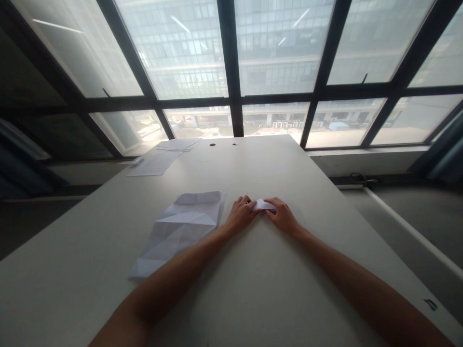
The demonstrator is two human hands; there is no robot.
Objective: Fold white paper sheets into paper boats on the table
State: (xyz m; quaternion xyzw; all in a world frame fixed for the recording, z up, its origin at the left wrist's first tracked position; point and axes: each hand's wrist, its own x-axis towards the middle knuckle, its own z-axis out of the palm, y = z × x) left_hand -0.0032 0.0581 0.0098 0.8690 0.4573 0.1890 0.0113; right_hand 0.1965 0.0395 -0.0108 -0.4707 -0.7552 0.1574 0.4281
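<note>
A small folded piece of white paper [263, 205] lies between my two hands on the white table. My left hand [241, 212] grips its left end, with fingers curled and the thumb at the near edge. On the other end, my right hand [282, 215] pinches the paper between thumb and fingers. The paper's middle rises to a low point; the ends are covered by my fingers. Beside my left forearm lies a larger creased sheet of paper [188, 222], its fold lines showing, partly hidden under the arm's outline.
Several flat white sheets [155, 163] rest at the table's far left corner, with a small clear crumpled item [136, 162] at their edge. Two round holes are near the far edge of the table [253, 164]. Dark-framed windows [235, 99] stand behind it. A small dark object [430, 304] sits near the right edge.
</note>
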